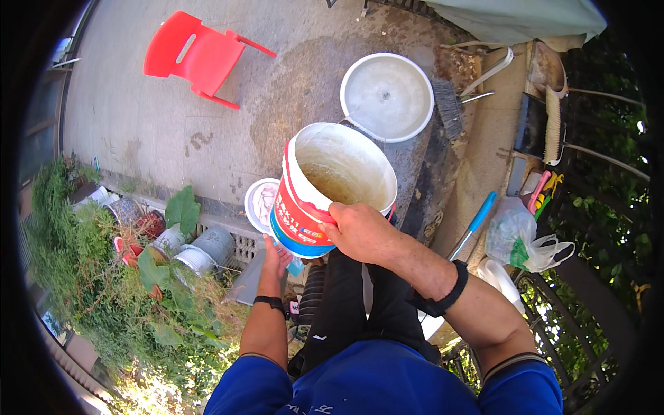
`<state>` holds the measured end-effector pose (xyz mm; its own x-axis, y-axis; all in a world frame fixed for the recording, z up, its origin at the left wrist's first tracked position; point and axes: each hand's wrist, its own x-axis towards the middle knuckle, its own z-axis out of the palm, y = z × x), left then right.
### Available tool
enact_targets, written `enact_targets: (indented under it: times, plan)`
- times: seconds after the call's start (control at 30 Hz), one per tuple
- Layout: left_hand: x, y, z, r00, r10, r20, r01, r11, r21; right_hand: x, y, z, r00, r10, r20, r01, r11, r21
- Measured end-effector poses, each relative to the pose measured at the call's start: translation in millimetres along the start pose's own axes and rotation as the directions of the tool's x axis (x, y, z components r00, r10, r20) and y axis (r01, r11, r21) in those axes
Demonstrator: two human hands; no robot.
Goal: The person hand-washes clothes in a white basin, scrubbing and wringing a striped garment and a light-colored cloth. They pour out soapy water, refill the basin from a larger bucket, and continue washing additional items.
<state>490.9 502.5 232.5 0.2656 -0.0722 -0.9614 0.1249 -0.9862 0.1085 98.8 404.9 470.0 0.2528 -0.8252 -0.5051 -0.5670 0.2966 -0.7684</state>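
Observation:
A white plastic bucket (342, 161) with a red and blue printed band is tilted, its mouth facing the far side. Its inner wall is stained brownish near the bottom. My right hand (360, 231) is closed over the red rim on the near side. Low at the bucket's left, my left hand (276, 257) rests against the base, its fingers partly hidden beneath. Just beyond the mouth, a round white basin (386, 96) stands on the ground, with what looks like clear water in it. A smaller white basin (259, 204) with pale cloth shows behind the bucket's left side.
A red plastic chair (199, 57) stands on the paving at upper left. Potted plants (150, 270) and overturned buckets (210, 246) line the left. On the right are a broom head (447, 106), a blue-handled pole (474, 220), a dustpan (530, 124) and a plastic bag (511, 231) on a ledge.

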Motion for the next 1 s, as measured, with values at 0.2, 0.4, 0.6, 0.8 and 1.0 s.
enact_targets:
  times: [0.2, 0.4, 0.6, 0.8, 1.0]
  plan:
    - [-14, 7, -4, 0.998, 0.028, 0.054, -0.028, 1.000, 0.001, -8, -12, -7, 1.000, 0.000, -0.013, 0.000, 1.000, -0.005]
    - [-32, 11, 5, 1.000, 0.012, 0.003, -0.012, 1.000, 0.011, -27, -31, -21, 1.000, -0.004, -0.014, 0.003, 1.000, -0.007]
    - [-65, 10, 8, 0.997, 0.053, 0.057, -0.055, 0.998, 0.038, -47, -46, -39, 0.997, -0.016, -0.075, 0.017, 1.000, 0.012]
    - [-87, 6, 2, 0.990, 0.056, 0.131, -0.061, 0.998, 0.030, -60, -52, -46, 0.995, -0.014, -0.101, 0.016, 1.000, 0.022]
    - [-102, 2, 15, 0.996, 0.053, 0.074, -0.055, 0.998, 0.027, -75, -54, -52, 0.995, -0.021, -0.097, 0.025, 0.999, 0.040]
